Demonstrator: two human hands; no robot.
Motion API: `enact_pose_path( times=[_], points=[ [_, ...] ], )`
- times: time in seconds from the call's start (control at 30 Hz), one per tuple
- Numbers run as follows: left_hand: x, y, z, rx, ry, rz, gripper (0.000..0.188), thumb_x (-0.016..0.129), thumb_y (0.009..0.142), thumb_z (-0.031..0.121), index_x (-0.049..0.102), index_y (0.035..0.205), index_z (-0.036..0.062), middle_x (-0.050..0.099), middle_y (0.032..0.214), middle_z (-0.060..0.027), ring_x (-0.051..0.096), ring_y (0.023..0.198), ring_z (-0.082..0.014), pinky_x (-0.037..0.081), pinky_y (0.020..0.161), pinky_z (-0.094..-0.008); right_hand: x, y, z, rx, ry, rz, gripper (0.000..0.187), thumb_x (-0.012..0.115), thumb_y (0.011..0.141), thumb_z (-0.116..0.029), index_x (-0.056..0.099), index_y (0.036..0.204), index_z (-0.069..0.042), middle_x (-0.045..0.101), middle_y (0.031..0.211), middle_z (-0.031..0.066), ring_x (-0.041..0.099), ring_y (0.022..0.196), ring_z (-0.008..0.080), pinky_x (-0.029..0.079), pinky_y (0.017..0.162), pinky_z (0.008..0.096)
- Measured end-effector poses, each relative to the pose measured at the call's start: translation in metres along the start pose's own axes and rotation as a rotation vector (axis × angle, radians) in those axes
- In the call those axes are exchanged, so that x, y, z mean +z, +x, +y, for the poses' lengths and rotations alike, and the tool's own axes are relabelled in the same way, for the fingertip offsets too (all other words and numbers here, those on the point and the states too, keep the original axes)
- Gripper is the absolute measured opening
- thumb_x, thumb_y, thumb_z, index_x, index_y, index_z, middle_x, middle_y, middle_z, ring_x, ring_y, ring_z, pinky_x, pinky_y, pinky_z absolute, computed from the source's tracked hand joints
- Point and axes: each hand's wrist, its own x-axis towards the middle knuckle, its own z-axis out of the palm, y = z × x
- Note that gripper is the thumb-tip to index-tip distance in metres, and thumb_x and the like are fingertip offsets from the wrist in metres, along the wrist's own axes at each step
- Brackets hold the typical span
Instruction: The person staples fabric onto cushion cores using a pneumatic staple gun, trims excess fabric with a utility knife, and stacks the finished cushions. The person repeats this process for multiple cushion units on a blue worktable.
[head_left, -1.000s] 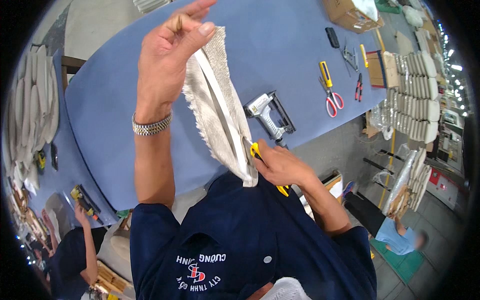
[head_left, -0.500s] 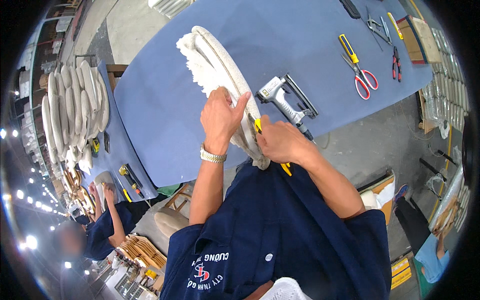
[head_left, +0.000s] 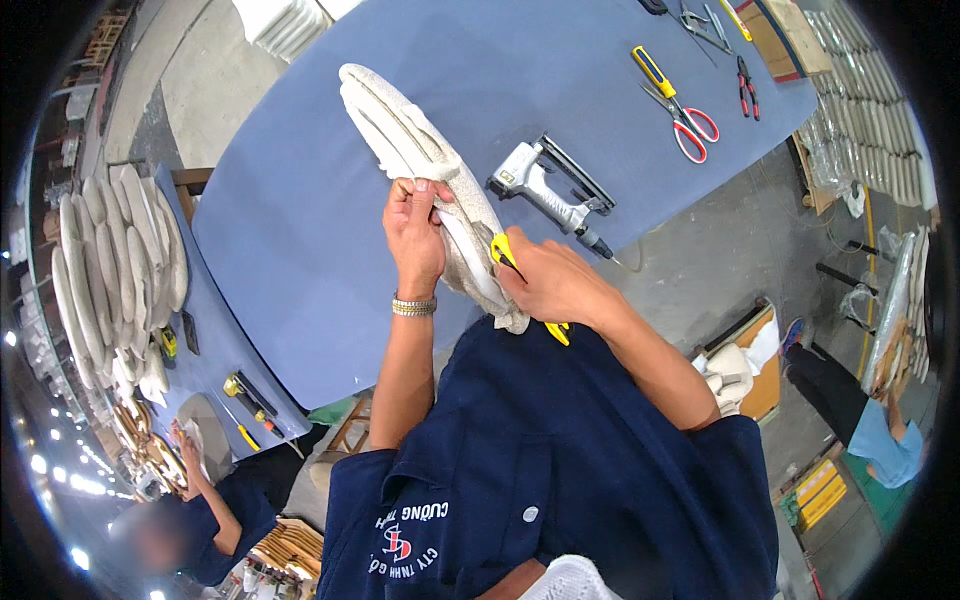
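A long, curved cushioned piece [head_left: 395, 125] in off-white fabric slants across the near part of the blue table, its lower end against my shirt. My left hand [head_left: 415, 240] is closed on its edge about midway along, fingers gripping the fabric. My right hand [head_left: 558, 282] is wrapped round a yellow utility knife [head_left: 506, 252], whose front end touches or lies close to the piece's right side. The knife's blade cannot be made out. Just right of the piece lies a silver staple gun [head_left: 550, 188] with a hose fitting.
Red-handled scissors [head_left: 692, 132], a yellow screwdriver [head_left: 652, 70] and pliers [head_left: 747, 88] lie on the table's [head_left: 290, 210] right. Several similar padded pieces [head_left: 125, 260] are stacked at left. A co-worker [head_left: 215, 510] works at lower left; another person [head_left: 880, 440] is at far right.
The loose, ragged fabric on the piece's left side now lies folded in along it. My left hand's fingers have closed in on the edge. The view has shifted slightly.
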Motion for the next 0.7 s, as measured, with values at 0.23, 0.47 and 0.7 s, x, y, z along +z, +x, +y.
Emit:
enact_pose_path(
  times=[0.23,0.47,0.7],
  points=[
    [-0.023,0.001,0.001,-0.127,-0.223,-0.049,0.017,0.060,0.106,0.017,0.053,0.091,0.0116,0.066,0.085,-0.0034,0.047,0.070,-0.0058,0.039,0.066,-0.0220,0.003,0.019,-0.018,-0.063,-0.018,0.108,0.033,0.057,0.098,-0.022,0.050,0.110,0.008,0.067,0.080,0.0327,0.065,0.080,0.0536,0.049,0.076,0.0620],
    [-0.022,0.005,-0.003,-0.121,-0.280,-0.082,0.018,0.060,0.106,0.017,0.054,0.090,0.0117,0.066,0.084,-0.0047,0.048,0.073,-0.0069,0.039,0.069,-0.0233,-0.001,0.027,-0.032,-0.018,-0.140,0.084,0.030,0.055,0.099,-0.022,0.048,0.106,0.006,0.064,0.071,0.0309,0.064,0.074,0.0537,0.047,0.072,0.0617],
    [-0.017,0.007,0.002,-0.129,-0.218,-0.099,0.021,0.060,0.106,0.017,0.053,0.086,0.0122,0.068,0.084,-0.0045,0.049,0.074,-0.0063,0.038,0.070,-0.0234,-0.012,0.026,-0.038,-0.004,-0.223,0.087,0.033,0.056,0.096,-0.021,0.051,0.108,0.009,0.067,0.081,0.0336,0.067,0.082,0.0527,0.050,0.079,0.0609]
  ],
)
